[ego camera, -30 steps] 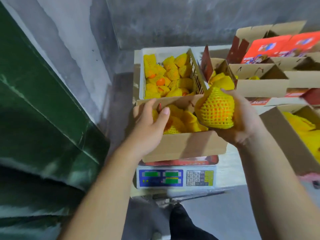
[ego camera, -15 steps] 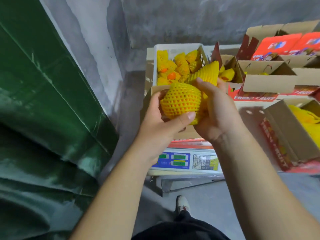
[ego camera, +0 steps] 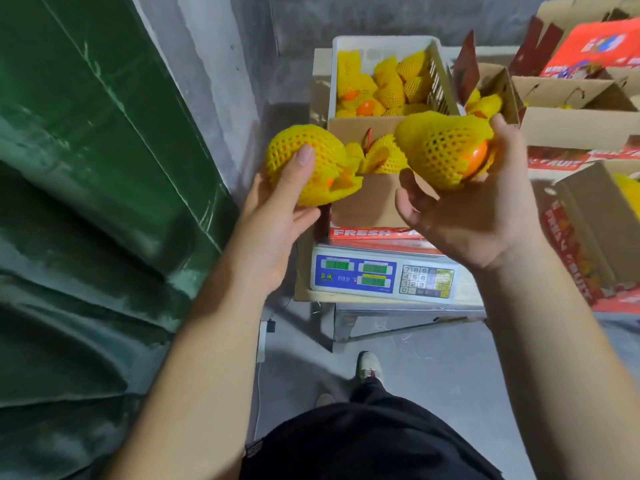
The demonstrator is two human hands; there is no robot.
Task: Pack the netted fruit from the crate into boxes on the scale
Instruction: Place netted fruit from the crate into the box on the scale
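A green tarp (ego camera: 86,202) is seen far left of the scale (ego camera: 382,273), filling that side of the view. Grey concrete floor (ego camera: 433,368) lies below the scale, with a shoe (ego camera: 370,364) on it. The scale is carried on a small worktop (ego camera: 388,301); its display panel and keypad face the viewer. A cardboard box (ego camera: 367,202) printed "FRESH" stands on the scale, open-topped, with netted fruit (ego camera: 382,155) already inside. A white crate (ego camera: 384,76) is set directly behind the scale, holding many more fruits in yellow foam nets, a few bare orange ones showing. More open boxes (ego camera: 571,105) are stacked right of the scale, one with a red lid; another open box (ego camera: 602,230) sits nearer on the right.

The left hand (ego camera: 277,216) is raised above and left of the scale, its grip closed around one netted fruit (ego camera: 308,164), thumb laid over the top of the net. The right hand (ego camera: 478,206) is raised above the scale's right part, over the box on it; a second netted fruit (ego camera: 446,147) is gripped by its fingers, with orange skin showing at the open end of the net. The two held fruits are apart, the box's opening between them.
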